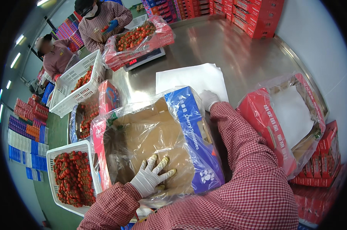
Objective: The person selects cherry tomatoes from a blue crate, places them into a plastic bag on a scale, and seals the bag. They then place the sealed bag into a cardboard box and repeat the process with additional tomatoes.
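Note:
A cardboard cherry tomato box (195, 138) with a blue printed side and a clear plastic liner lies before me. Inside it, my left hand (152, 176), in a white glove with yellowed fingertips, rests with fingers spread on the plastic over the brown bottom (153, 135). My right hand (209, 99), also gloved in white, reaches past the box's far right corner. It touches the near edge of a stack of white paper sheets (190, 77) on the steel table. Its fingertips are hard to make out, so I cannot tell whether they grip a sheet.
On the right stands a red lined box (268, 126) with white paper inside. White crates of tomatoes (88, 149) (75, 83) are at left. Across the steel table (248, 60), a filled tomato box (159, 40) sits on a digital scale (146, 59), beside a person (104, 26) holding tomatoes.

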A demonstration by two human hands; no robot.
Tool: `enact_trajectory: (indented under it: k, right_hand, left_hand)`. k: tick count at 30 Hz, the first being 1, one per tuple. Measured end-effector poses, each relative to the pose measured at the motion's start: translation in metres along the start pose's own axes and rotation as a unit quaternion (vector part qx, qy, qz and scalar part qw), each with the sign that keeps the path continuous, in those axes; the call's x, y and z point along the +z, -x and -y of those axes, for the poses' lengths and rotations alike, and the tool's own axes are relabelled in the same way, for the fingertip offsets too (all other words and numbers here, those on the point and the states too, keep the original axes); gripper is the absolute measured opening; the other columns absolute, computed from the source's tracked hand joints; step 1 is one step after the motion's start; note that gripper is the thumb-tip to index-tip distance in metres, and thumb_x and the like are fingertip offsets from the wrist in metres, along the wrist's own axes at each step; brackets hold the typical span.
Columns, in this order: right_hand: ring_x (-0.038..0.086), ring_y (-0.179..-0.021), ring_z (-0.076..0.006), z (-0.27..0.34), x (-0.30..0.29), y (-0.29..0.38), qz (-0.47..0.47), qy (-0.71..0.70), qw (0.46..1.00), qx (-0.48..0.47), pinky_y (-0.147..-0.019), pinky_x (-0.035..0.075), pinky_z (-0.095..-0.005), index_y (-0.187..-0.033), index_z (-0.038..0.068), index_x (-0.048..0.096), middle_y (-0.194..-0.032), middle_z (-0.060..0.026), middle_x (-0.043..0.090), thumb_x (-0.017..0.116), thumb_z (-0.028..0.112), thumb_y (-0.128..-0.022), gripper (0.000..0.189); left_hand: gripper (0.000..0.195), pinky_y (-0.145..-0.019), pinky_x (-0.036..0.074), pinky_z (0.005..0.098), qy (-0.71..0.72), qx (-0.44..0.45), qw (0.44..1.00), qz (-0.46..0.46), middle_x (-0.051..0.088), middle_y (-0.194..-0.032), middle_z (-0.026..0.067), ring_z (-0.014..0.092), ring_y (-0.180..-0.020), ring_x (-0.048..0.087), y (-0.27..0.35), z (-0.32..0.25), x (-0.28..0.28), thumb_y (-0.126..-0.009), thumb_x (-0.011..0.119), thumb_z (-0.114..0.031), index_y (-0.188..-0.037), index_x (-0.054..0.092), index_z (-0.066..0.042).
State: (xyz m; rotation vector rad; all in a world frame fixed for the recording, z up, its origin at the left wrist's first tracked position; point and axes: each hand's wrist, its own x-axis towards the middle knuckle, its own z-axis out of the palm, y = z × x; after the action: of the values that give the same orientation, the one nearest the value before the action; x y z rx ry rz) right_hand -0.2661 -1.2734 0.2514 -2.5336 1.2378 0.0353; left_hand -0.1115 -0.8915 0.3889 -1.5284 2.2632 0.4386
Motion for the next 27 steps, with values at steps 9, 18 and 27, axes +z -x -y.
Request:
enact_trajectory:
  k: [9, 18, 27]
  right_hand:
    - [0.067, -0.099, -0.0349, -0.012, -0.045, -0.021, -0.115, -0.231, 0.959, 0.12, -0.088, 0.05, -0.041, -0.105, -0.002, 0.07, -0.105, -0.0247, 0.068, 0.052, 0.022, -0.088, 0.034]
    - [0.067, -0.091, -0.036, -0.003, -0.157, -0.033, -0.194, 0.027, 0.979, -0.061, -0.079, 0.051, -0.0387, -0.087, 0.0, 0.07, -0.091, -0.0224, 0.068, 0.052, 0.016, -0.081, 0.025]
    - [0.051, -0.056, -0.0137, 0.036, -0.19, 0.043, -0.066, -0.762, 0.633, -0.119, -0.054, 0.041, -0.0285, -0.07, 0.003, 0.064, -0.064, -0.0029, 0.056, 0.053, 0.004, -0.071, 0.012]
  left_hand:
    - [0.084, -0.108, 0.025, 0.0665, -0.002, 0.001, 1.0, 0.019, 0.017, -0.159, 0.0167, 0.054, -0.141, 0.017, -0.003, 0.002, 0.004, -0.079, 0.07, -0.046, -0.152, 0.029, -0.035]
    - [0.077, -0.114, 0.022, 0.0599, 0.127, 0.001, 0.992, -0.003, 0.018, -0.16, 0.0143, 0.052, -0.144, 0.012, -0.003, 0.007, -0.003, -0.082, 0.07, -0.034, -0.15, 0.035, -0.029]
    - [0.043, -0.082, 0.054, 0.0324, 0.471, -0.1, 0.817, -0.316, 0.07, -0.104, 0.0119, 0.023, -0.091, 0.068, -0.009, -0.006, -0.079, -0.092, 0.064, -0.028, -0.127, 0.059, -0.003]
